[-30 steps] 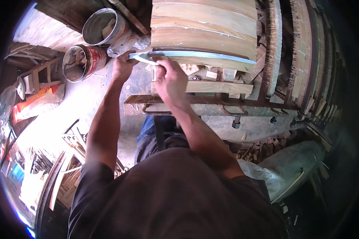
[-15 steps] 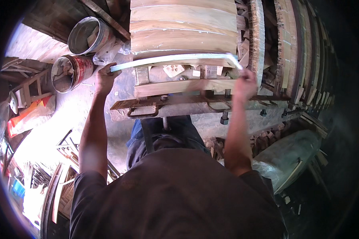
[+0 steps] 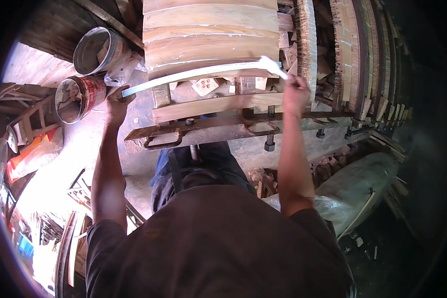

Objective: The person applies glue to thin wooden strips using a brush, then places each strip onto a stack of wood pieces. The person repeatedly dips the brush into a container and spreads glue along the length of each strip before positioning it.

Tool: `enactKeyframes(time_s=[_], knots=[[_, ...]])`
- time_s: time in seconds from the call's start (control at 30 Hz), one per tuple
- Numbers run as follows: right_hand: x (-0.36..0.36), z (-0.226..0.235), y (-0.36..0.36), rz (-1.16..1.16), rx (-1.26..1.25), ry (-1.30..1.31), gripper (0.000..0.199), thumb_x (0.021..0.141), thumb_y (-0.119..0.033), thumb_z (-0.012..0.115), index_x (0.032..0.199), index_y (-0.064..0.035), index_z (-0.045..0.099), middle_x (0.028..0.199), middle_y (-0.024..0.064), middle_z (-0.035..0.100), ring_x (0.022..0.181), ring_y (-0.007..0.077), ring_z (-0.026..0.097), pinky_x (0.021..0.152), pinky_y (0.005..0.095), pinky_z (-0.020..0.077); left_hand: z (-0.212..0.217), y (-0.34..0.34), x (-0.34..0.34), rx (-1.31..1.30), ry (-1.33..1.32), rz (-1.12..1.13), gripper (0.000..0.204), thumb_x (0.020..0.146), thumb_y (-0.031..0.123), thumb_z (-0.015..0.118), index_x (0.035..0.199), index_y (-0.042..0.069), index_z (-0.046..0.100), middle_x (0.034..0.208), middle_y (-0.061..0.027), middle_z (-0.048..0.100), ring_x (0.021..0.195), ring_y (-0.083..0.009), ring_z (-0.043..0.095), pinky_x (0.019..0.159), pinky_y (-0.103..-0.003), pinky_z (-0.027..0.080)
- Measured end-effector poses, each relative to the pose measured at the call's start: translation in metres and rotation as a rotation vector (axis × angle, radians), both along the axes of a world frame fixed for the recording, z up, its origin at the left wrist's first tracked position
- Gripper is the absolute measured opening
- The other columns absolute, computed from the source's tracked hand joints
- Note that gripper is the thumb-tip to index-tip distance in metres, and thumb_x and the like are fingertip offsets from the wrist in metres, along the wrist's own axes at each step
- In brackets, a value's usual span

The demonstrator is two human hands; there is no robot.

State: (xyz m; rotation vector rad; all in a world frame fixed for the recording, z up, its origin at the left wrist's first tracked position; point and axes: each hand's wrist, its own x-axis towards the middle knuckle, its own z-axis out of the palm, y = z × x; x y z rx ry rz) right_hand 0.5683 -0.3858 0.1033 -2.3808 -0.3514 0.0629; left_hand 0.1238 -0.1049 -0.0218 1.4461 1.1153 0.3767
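Note:
A long, thin, curved pale wooden strip (image 3: 203, 72) coated white spans the front of a stack of bent wooden boards (image 3: 211, 35). My left hand (image 3: 115, 102) grips the strip's left end. My right hand (image 3: 296, 92) holds its right end, near a vertical row of upright curved boards (image 3: 308, 44). The strip lies against the lower edge of the stack, above a rusty metal clamp frame (image 3: 203, 131) with threaded bolts (image 3: 269, 141). My dark shirt fills the lower middle of the view.
Two round metal buckets (image 3: 97, 49) (image 3: 77, 97) stand at the left by a crumpled plastic bag (image 3: 121, 69). More curved boards (image 3: 367, 54) stand on edge at the right. A large pale sack (image 3: 357, 184) lies at lower right; wood scraps and frames (image 3: 44, 149) clutter the left floor.
My right hand has slid from the strip's middle out to its right end. The strip has risen and bent into an arc against the stack. My left hand stays on the left end.

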Motion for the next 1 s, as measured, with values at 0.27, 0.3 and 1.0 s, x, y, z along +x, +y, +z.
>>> enactKeyframes(time_s=[0.27, 0.3, 1.0], knots=[[-0.026, 0.024, 0.004, 0.047, -0.237, -0.150, 0.007, 0.088, -0.010, 0.063, 0.093, -0.0095, 0.069, 0.081, 0.0102, 0.070, 0.074, 0.0246, 0.067, 0.067, 0.0371, 0.0530, 0.013, -0.005, -0.001, 0.014, 0.054, 0.018, 0.036, 0.083, -0.002, 0.074, 0.118, -0.002, 0.064, 0.100, -0.0029, 0.069, 0.089, -0.0092, 0.062, 0.082, -0.024, 0.050], [-0.056, 0.019, 0.012, 0.132, -0.224, -0.146, 0.009, 0.087, -0.007, 0.062, 0.093, -0.0097, 0.067, 0.080, 0.0084, 0.068, 0.073, 0.0239, 0.067, 0.066, 0.0380, 0.0536, 0.013, -0.003, 0.001, 0.005, 0.048, 0.021, 0.036, 0.083, -0.002, 0.074, 0.118, -0.001, 0.064, 0.099, -0.0028, 0.069, 0.089, -0.0093, 0.062, 0.082, -0.024, 0.050], [-0.123, 0.021, 0.054, 0.342, -0.046, -0.187, 0.014, 0.083, -0.008, 0.069, 0.097, -0.0075, 0.069, 0.089, 0.0140, 0.065, 0.085, 0.0347, 0.062, 0.077, 0.0452, 0.0492, 0.019, -0.011, 0.004, 0.088, 0.059, 0.030, 0.039, 0.082, 0.010, 0.079, 0.118, 0.000, 0.066, 0.092, -0.0013, 0.070, 0.083, -0.0070, 0.060, 0.076, -0.024, 0.050]])
